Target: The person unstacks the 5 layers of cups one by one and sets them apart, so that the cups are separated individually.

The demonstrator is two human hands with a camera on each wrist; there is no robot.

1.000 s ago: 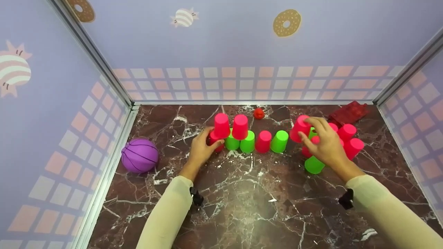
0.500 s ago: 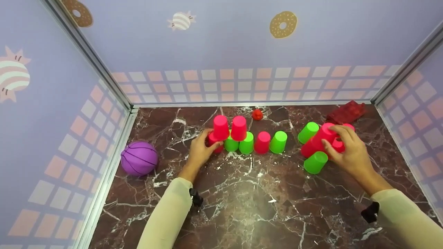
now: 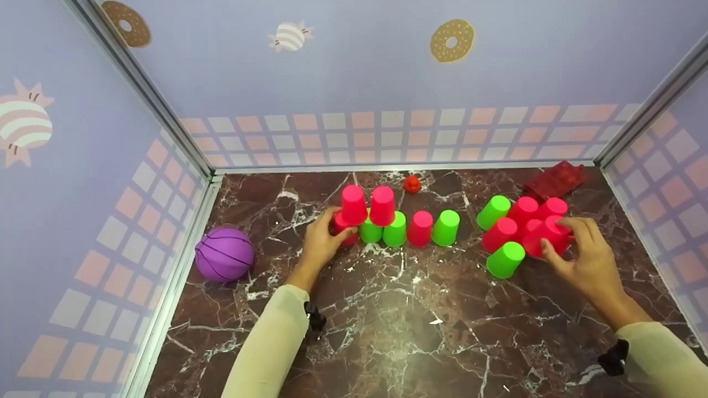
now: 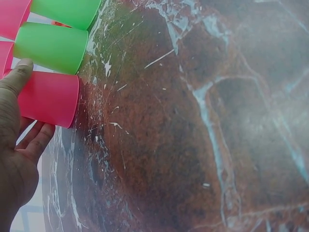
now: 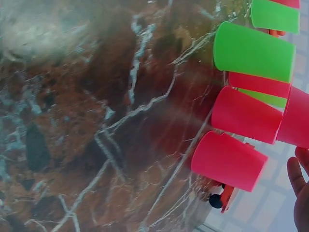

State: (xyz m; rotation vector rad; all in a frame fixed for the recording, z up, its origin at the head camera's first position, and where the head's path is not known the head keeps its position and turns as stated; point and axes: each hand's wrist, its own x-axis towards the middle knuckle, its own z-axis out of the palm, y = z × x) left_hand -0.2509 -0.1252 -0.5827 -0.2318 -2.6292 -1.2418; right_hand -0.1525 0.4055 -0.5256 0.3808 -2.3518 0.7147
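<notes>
In the head view my left hand [image 3: 321, 241] holds a pink cup [image 3: 344, 235] at the left end of a row of upturned cups. In the left wrist view my thumb lies on the near side of that pink cup [image 4: 50, 99], with fingers on the far side. Two pink cups [image 3: 354, 204] stand on top of the row's left part. My right hand [image 3: 587, 257] grips another pink cup [image 3: 557, 236], which covers part of a pink cup [image 3: 532, 235] in the right cluster. In the right wrist view, the gripped pink cup [image 5: 298, 118] appears above other cups.
The row also has green cups [image 3: 395, 229] and a pink cup [image 3: 420, 228]. Two green cups [image 3: 506, 260] edge the right cluster. A purple ball [image 3: 224, 255] sits left. Behind are a small red object [image 3: 412, 184], a dark red object [image 3: 555, 179] and the wall [image 3: 365, 72].
My right hand has carried its pink cup rightward, from the left side of the right cluster to its right side. My left hand stays at the row's left end.
</notes>
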